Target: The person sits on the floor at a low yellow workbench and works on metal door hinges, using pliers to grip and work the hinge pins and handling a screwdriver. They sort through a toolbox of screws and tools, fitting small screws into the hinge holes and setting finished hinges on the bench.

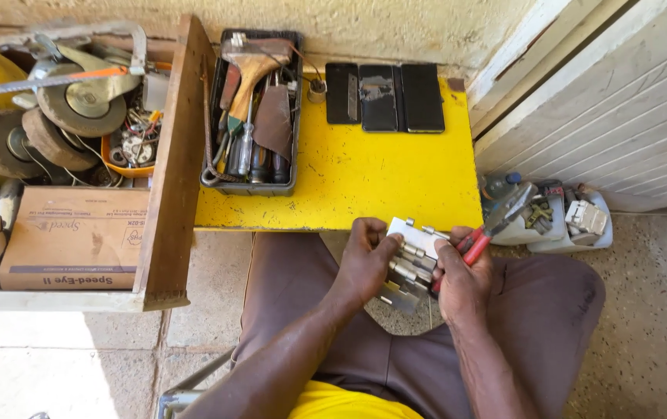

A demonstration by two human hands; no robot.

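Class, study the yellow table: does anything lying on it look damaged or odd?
Yes. Of three dark phones lying at the yellow table's back edge, the middle phone looks damaged: its glass shows pale, cracked-looking patches.

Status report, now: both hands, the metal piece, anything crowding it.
Left hand grips the metal lock body over the lap. Right hand holds red-handled pliers and touches its bolts. Yellow table edge just ahead; nothing blocking.

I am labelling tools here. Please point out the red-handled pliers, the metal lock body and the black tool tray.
red-handled pliers (479,242): head view, on the red handles.
metal lock body (413,235): head view, on its flat plate.
black tool tray (249,188): head view, on its near rim.
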